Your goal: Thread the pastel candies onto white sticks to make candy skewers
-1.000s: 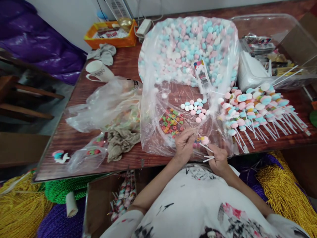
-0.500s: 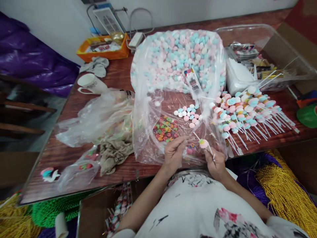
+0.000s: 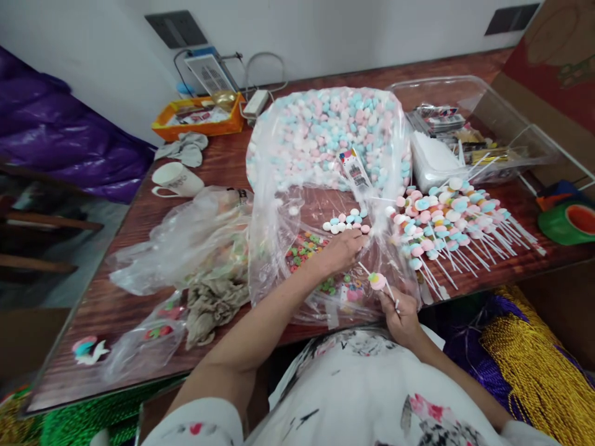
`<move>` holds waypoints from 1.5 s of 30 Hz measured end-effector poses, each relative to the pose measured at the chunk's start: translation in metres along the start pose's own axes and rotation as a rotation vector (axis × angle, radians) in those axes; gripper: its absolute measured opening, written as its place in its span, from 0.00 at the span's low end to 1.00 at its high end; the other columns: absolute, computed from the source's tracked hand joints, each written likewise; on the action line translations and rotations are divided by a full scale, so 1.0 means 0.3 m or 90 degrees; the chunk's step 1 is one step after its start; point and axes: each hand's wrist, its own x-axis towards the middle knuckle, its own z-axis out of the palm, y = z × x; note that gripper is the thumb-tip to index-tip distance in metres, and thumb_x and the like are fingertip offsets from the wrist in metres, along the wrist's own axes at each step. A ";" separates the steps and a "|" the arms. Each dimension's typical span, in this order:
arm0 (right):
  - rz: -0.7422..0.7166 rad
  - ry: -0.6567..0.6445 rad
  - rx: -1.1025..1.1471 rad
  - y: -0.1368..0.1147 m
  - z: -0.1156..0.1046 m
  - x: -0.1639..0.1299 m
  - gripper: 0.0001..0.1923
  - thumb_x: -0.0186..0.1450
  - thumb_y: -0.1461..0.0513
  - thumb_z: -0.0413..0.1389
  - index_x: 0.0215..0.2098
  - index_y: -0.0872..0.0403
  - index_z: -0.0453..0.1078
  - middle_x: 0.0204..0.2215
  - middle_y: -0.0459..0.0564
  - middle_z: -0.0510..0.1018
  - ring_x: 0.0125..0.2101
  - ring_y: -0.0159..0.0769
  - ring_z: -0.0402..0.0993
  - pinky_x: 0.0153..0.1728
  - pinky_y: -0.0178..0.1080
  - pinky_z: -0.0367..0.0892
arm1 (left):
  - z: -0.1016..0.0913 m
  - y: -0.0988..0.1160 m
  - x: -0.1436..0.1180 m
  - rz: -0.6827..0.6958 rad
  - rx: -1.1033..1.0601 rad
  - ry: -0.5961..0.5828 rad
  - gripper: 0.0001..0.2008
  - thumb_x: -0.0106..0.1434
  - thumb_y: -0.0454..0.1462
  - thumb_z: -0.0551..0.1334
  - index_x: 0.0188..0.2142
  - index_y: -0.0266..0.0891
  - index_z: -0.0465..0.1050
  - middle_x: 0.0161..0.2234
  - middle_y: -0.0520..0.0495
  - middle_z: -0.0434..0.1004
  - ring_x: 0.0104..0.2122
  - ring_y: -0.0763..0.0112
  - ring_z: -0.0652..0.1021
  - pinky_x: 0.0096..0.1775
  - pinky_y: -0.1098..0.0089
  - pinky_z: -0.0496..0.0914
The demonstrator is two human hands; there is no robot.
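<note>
My right hand (image 3: 400, 314) pinches a thin white stick threaded with a pink and a yellow piece (image 3: 377, 281), held tilted above the clear plastic bag's front. Over the small group of loose pastel discs (image 3: 345, 220), my left hand (image 3: 344, 249) reaches down with its fingers bent together; its fingertips are at the front discs, and whatever they pinch is hidden. Small coloured rings (image 3: 304, 246) lie partly under my left forearm. Behind them the large clear bag (image 3: 274, 155) bulges with many pink, blue and white discs (image 3: 325, 124).
Finished-looking sticks with threaded discs (image 3: 450, 217) lie piled on the right, below a clear plastic bin (image 3: 432, 164). A green tape roll (image 3: 564, 224) sits at the right edge. On the left are a white mug (image 3: 179, 179), a crumpled cloth (image 3: 214, 310) and plastic bags (image 3: 176, 254).
My left hand has moved forward and right, from beside the stick to the loose discs. My right hand still holds the stick in nearly the same place. The camera view has shifted slightly.
</note>
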 end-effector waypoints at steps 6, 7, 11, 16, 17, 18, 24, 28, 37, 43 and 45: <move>-0.016 -0.029 -0.004 0.004 0.005 -0.002 0.10 0.68 0.69 0.47 0.37 0.55 0.70 0.26 0.45 0.71 0.25 0.31 0.67 0.29 0.33 0.63 | -0.016 -0.022 0.025 0.008 -0.032 -0.005 0.06 0.58 0.29 0.56 0.31 0.37 0.71 0.37 0.42 0.71 0.38 0.64 0.71 0.43 0.65 0.68; -0.015 -0.033 -0.003 0.004 0.005 -0.001 0.10 0.68 0.69 0.47 0.37 0.55 0.70 0.26 0.45 0.71 0.25 0.31 0.67 0.29 0.33 0.63 | -0.018 -0.018 0.027 -0.003 -0.039 0.007 0.06 0.56 0.28 0.56 0.29 0.37 0.70 0.35 0.43 0.71 0.37 0.65 0.71 0.41 0.66 0.68; -0.007 -0.037 0.016 0.000 0.000 0.001 0.10 0.68 0.69 0.47 0.34 0.54 0.68 0.24 0.44 0.69 0.24 0.30 0.65 0.28 0.33 0.61 | -0.027 0.005 0.005 -0.075 -0.096 0.092 0.07 0.50 0.26 0.56 0.26 0.38 0.69 0.28 0.47 0.70 0.30 0.68 0.71 0.36 0.68 0.66; 0.034 -0.008 0.041 0.007 -0.003 -0.006 0.09 0.68 0.66 0.49 0.31 0.54 0.68 0.21 0.42 0.64 0.22 0.28 0.61 0.26 0.33 0.58 | -0.047 0.004 -0.073 -0.187 -0.248 0.248 0.08 0.50 0.29 0.60 0.30 0.37 0.75 0.28 0.49 0.75 0.28 0.71 0.72 0.33 0.70 0.65; 0.053 0.002 0.052 0.010 -0.001 -0.008 0.10 0.69 0.65 0.49 0.30 0.54 0.67 0.21 0.41 0.63 0.21 0.28 0.60 0.25 0.32 0.57 | -0.049 0.002 -0.089 -0.220 -0.295 0.285 0.08 0.52 0.31 0.62 0.32 0.37 0.76 0.28 0.49 0.76 0.28 0.71 0.73 0.32 0.71 0.66; 0.075 0.011 0.069 0.014 0.002 -0.011 0.11 0.69 0.64 0.50 0.29 0.54 0.66 0.20 0.41 0.63 0.21 0.27 0.59 0.25 0.32 0.57 | -0.050 0.002 -0.104 -0.251 -0.343 0.317 0.08 0.53 0.33 0.63 0.34 0.37 0.77 0.29 0.49 0.77 0.28 0.71 0.73 0.32 0.71 0.66; 0.168 0.059 0.199 -0.014 0.007 0.010 0.14 0.69 0.58 0.52 0.27 0.55 0.69 0.16 0.39 0.60 0.18 0.26 0.54 0.19 0.31 0.53 | -0.051 0.073 -0.165 -0.370 -0.730 0.435 0.14 0.47 0.35 0.72 0.35 0.37 0.80 0.30 0.49 0.80 0.29 0.73 0.75 0.32 0.72 0.68; 0.151 0.084 0.193 -0.094 0.001 0.078 0.08 0.64 0.58 0.58 0.34 0.55 0.74 0.20 0.42 0.69 0.21 0.28 0.61 0.22 0.31 0.62 | -0.047 0.192 -0.181 -0.394 -0.981 0.505 0.16 0.44 0.33 0.74 0.35 0.38 0.80 0.32 0.49 0.81 0.29 0.74 0.76 0.31 0.74 0.70; 0.054 0.051 0.066 -0.166 0.048 0.199 0.08 0.64 0.62 0.56 0.39 0.54 0.76 0.26 0.45 0.78 0.25 0.31 0.72 0.30 0.34 0.70 | -0.012 0.325 -0.216 -0.354 -1.092 0.563 0.15 0.43 0.31 0.75 0.33 0.41 0.80 0.35 0.50 0.82 0.35 0.71 0.79 0.39 0.71 0.74; -0.002 0.085 -0.028 -0.198 0.054 0.183 0.07 0.65 0.62 0.56 0.37 0.54 0.75 0.27 0.47 0.80 0.25 0.31 0.73 0.30 0.33 0.70 | 0.002 0.308 -0.229 -0.326 -1.086 0.587 0.15 0.43 0.32 0.75 0.33 0.41 0.80 0.35 0.50 0.80 0.35 0.72 0.78 0.38 0.71 0.74; 0.000 0.095 -0.052 -0.203 0.059 0.181 0.07 0.65 0.60 0.57 0.35 0.54 0.75 0.26 0.47 0.80 0.24 0.31 0.72 0.29 0.33 0.70 | 0.005 0.303 -0.228 -0.312 -1.077 0.601 0.14 0.44 0.33 0.75 0.33 0.41 0.80 0.35 0.50 0.80 0.35 0.72 0.78 0.40 0.71 0.74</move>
